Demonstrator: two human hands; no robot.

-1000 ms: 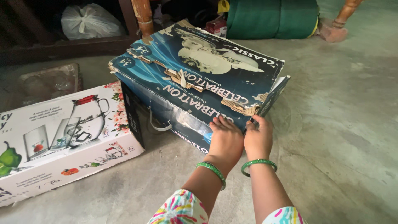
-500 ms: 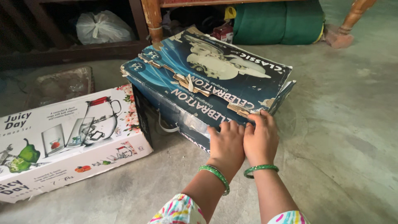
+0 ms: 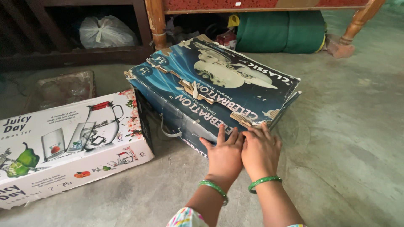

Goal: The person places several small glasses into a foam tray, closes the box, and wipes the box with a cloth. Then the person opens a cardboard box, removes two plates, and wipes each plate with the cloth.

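Both hands, left [image 3: 224,155] and right [image 3: 261,151], lie flat and open-fingered against the torn blue box [image 3: 219,88] (gripping nothing); a white box [image 3: 63,147] sits well left.

I am seeing the dark blue cardboard box [image 3: 219,90] sitting on the concrete floor, lying flat and turned at an angle, its top flaps closed but badly torn along the middle seam, brown corrugated card showing through.
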